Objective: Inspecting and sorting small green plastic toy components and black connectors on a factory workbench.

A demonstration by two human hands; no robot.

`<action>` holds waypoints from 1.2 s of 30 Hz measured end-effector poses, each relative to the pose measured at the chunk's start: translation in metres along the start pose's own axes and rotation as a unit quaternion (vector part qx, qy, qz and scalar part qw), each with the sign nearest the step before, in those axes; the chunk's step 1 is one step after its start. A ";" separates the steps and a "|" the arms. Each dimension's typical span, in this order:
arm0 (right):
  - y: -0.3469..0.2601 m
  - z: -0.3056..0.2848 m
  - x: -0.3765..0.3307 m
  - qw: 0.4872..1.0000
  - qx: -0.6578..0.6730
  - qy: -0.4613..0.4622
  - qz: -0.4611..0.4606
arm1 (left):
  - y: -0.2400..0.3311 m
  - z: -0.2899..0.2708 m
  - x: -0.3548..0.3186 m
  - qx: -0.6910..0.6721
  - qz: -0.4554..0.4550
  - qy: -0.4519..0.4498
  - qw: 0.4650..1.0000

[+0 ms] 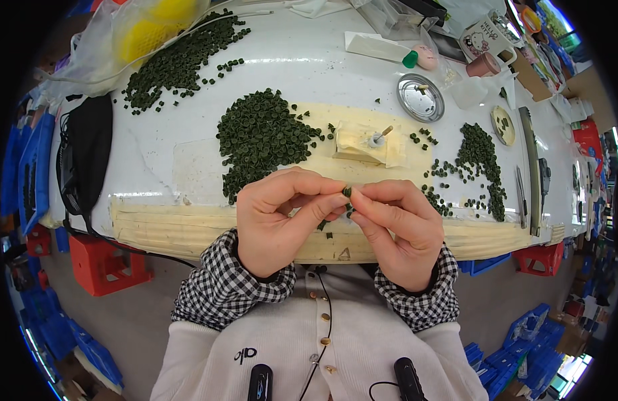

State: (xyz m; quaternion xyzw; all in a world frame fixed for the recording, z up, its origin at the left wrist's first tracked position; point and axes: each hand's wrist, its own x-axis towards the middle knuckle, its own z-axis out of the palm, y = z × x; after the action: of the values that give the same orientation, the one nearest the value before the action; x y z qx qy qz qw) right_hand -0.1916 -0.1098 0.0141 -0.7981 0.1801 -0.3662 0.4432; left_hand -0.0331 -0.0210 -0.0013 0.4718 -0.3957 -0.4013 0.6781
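Between my fingertips, over the front edge of the table, is a small dark green cap-like part (347, 192). My left hand (279, 217) pinches it from the left, thumb and forefinger closed. From the other side, the closed fingertips of my right hand (402, 227) meet it. A few more of these green parts show just below my fingers, partly hidden by them. A big pile of green parts (262, 134) lies beyond my left hand. Behind my right hand stands a block wrapped in cream tape (359, 146), with a short peg (382, 135) sticking up from it.
More green parts lie in a far-left heap (182, 60) and a right-hand heap (479, 160). A round metal lid (421, 97) sits at the back right, near a small dish (503, 125). Tweezers (521, 194) lie far right. A black bag (85, 157) is at the left edge.
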 end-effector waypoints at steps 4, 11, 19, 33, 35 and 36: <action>0.001 -0.001 0.001 1.000 -0.016 -0.002 -0.011 | -0.001 -0.001 0.000 -0.011 0.001 -0.006 1.000; 0.001 -0.022 0.017 0.991 -0.117 0.051 -0.044 | 0.002 -0.001 -0.002 -0.004 -0.013 0.019 1.000; 0.023 -0.038 0.055 0.978 -0.207 0.034 -0.010 | 0.003 0.000 -0.002 -0.033 -0.034 0.027 0.999; -0.002 -0.029 0.046 0.992 -0.069 0.040 -0.098 | 0.002 0.000 -0.002 0.025 -0.001 0.025 0.999; -0.004 -0.021 0.042 0.998 0.053 -0.001 -0.020 | 0.002 0.000 -0.001 0.035 0.001 0.027 0.999; -0.005 -0.017 0.040 0.993 0.115 -0.022 0.019 | 0.002 0.001 -0.001 0.041 0.001 0.029 0.999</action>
State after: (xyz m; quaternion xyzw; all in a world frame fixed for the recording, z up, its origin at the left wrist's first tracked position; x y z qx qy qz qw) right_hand -0.1775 -0.1416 0.0414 -0.7463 0.1423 -0.3579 0.5429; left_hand -0.0337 -0.0196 0.0006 0.5101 -0.3921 -0.3702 0.6701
